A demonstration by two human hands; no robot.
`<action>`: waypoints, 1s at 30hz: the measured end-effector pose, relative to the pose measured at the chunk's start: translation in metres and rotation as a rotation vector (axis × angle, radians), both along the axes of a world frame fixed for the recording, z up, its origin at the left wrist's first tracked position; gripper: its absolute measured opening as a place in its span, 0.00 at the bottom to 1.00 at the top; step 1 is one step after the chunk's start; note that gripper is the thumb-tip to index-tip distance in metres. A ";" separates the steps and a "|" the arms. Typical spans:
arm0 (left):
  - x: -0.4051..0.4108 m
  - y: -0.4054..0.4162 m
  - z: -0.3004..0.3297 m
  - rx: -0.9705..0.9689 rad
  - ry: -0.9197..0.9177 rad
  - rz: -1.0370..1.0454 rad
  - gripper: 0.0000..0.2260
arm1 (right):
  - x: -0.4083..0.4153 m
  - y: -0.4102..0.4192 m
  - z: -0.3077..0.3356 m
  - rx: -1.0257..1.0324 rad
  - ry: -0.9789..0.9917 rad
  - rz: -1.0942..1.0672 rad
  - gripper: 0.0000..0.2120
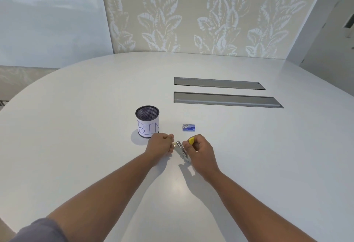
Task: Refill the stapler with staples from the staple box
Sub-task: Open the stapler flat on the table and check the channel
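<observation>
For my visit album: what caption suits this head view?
Two hands, left and right, work an opened stapler beside a staple box and mesh bin.

- A large white table (95,107) with a rounded edge and a smooth, faintly glossy top fills most of the view.
- Two long grey metal cable-hatch lids (220,90) lie recessed in the tabletop, parallel, one behind the other.
- Behind stands a beige wall panel (191,12) patterned with pale leaves.
- At left, a glossy pale whiteboard-like wall (47,16) reflects soft light.
- At right, a plain grey wall (325,31).
</observation>
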State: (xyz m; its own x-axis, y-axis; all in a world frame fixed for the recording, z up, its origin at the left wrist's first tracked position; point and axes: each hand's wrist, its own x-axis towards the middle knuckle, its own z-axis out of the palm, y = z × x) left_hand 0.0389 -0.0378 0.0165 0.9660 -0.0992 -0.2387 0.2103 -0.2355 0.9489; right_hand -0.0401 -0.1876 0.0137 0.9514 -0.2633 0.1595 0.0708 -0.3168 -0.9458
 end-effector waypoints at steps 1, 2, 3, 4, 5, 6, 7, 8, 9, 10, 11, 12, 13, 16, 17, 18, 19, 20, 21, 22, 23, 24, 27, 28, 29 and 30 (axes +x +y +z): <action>0.001 0.000 0.002 -0.068 0.068 0.018 0.13 | -0.001 -0.001 0.001 -0.016 -0.005 -0.008 0.10; 0.002 -0.001 0.004 -0.105 0.107 0.020 0.12 | -0.002 -0.002 0.002 -0.014 -0.005 -0.009 0.10; 0.004 -0.001 0.004 -0.114 0.116 0.007 0.13 | -0.003 -0.002 0.003 0.008 -0.001 -0.003 0.09; 0.004 0.000 0.004 -0.091 0.096 -0.020 0.13 | -0.005 -0.001 0.004 0.034 0.006 0.008 0.09; 0.003 0.000 0.003 -0.044 0.053 -0.056 0.12 | -0.006 -0.001 0.004 0.051 0.008 0.018 0.08; 0.002 0.001 0.001 0.004 0.000 -0.096 0.11 | -0.006 -0.001 0.004 0.065 0.008 0.029 0.07; 0.000 0.001 0.000 0.043 -0.050 -0.134 0.08 | -0.007 -0.001 0.004 0.090 0.011 0.043 0.06; -0.001 0.000 -0.001 0.078 -0.091 -0.162 0.06 | -0.007 -0.001 0.003 0.125 0.016 0.059 0.06; -0.001 -0.002 -0.002 0.114 -0.119 -0.176 0.05 | -0.007 0.000 0.002 0.159 0.024 0.074 0.05; -0.002 -0.003 -0.003 0.143 -0.139 -0.179 0.05 | -0.007 0.000 0.001 0.181 0.029 0.083 0.05; -0.002 -0.004 -0.003 0.164 -0.151 -0.178 0.06 | -0.008 0.000 0.001 0.193 0.031 0.086 0.04; -0.001 -0.005 -0.003 0.175 -0.160 -0.176 0.06 | -0.009 0.000 0.000 0.197 0.034 0.086 0.04; -0.001 -0.006 -0.003 0.181 -0.166 -0.169 0.06 | -0.010 0.000 0.000 0.200 0.035 0.085 0.05; 0.001 -0.005 -0.006 0.193 -0.186 -0.103 0.08 | -0.013 0.000 0.002 0.100 0.020 0.062 0.05; 0.002 -0.004 -0.007 0.197 -0.194 -0.077 0.10 | -0.015 -0.001 0.003 0.003 0.006 0.039 0.05; 0.002 -0.003 -0.008 0.196 -0.200 -0.059 0.11 | -0.016 -0.001 0.004 -0.101 -0.003 0.018 0.06; 0.002 -0.002 -0.009 0.193 -0.208 -0.050 0.12 | -0.016 -0.001 0.006 -0.198 -0.003 0.006 0.07; 0.001 -0.002 -0.009 0.194 -0.219 -0.045 0.12 | -0.017 -0.001 0.009 -0.282 0.013 0.004 0.08; 0.001 -0.002 -0.010 0.197 -0.228 -0.041 0.12 | -0.018 0.001 0.012 -0.349 0.044 0.007 0.09; 0.000 -0.002 -0.011 0.194 -0.232 -0.034 0.12 | -0.018 0.002 0.015 -0.398 0.085 0.018 0.09; -0.001 -0.002 -0.011 0.190 -0.233 -0.026 0.12 | -0.019 0.003 0.018 -0.428 0.128 0.037 0.09; -0.001 -0.002 -0.012 0.190 -0.234 -0.022 0.11 | -0.019 0.004 0.020 -0.443 0.174 0.064 0.10; -0.003 -0.002 -0.015 0.216 -0.250 -0.038 0.09 | -0.022 0.005 0.025 -0.422 0.300 0.168 0.12; -0.004 -0.001 -0.015 0.219 -0.253 -0.040 0.09 | -0.024 0.005 0.026 -0.402 0.329 0.190 0.13; -0.004 -0.001 -0.016 0.219 -0.256 -0.039 0.09 | -0.025 0.006 0.027 -0.388 0.346 0.211 0.14; -0.004 -0.001 -0.017 0.217 -0.260 -0.035 0.09 | -0.027 0.006 0.028 -0.388 0.359 0.230 0.13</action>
State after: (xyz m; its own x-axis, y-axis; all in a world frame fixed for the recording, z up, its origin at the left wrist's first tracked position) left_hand 0.0352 -0.0384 0.0000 0.9942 -0.1076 -0.0044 -0.0436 -0.4403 0.8968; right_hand -0.0667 -0.1812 0.0420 0.9897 -0.0299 -0.1399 -0.1247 -0.6602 -0.7407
